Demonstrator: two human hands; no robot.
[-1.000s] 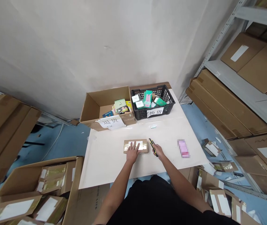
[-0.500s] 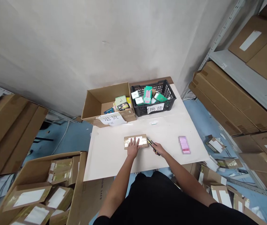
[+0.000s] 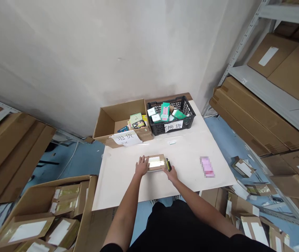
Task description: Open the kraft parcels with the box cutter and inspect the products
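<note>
A small cardboard box (image 3: pixel 156 162), with a shiny taped label on top, lies on the white-covered table (image 3: pixel 117 182) in front of me. My left hand (image 3: pixel 141 166) grips its left end, thumb and fingers around the edge. My right hand (image 3: pixel 171 173) holds a black and yellow utility knife (image 3: pixel 168 165) beside the box's right end. The right fingertips also touch the near right corner of the box. I cannot make out whether the knife's blade is extended.
Behind stand an open carton (image 3: pixel 104 122) with small packets and a black basket (image 3: pixel 160 131) with green and white boxes, both with paper signs. A pixelated pink item (image 3: pixel 207 167) lies right. A large carton of parcels (image 3: pixel 93 185) is at lower left; shelving (image 3: pixel 272 80) lines the right.
My left hand has moved from flat on top of the box to its left end. My right hand has brought the knife against the box's right end, now more upright. The view has tilted slightly.
</note>
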